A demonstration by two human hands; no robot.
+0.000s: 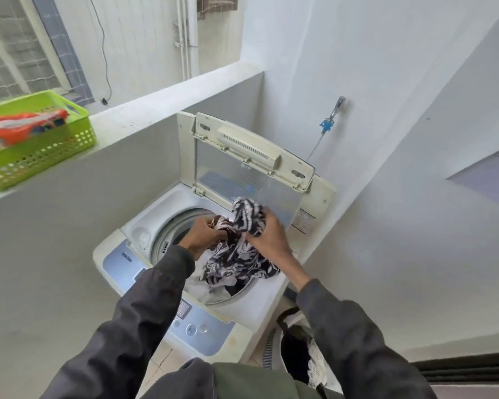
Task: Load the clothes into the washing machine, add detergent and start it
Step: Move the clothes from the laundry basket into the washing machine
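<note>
both hands [236, 234] gripping patterned garment [236, 254] over drum [170, 226]; drum contents mostly hidden, fingertips buried.

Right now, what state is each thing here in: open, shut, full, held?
Washing machine lid: open, upright.
Drum: partly loaded.
Patterned garment: held over drum.
Left hand: gripping garment.
Right hand: gripping garment.
Green basket: on ledge, holding orange packet.
</note>
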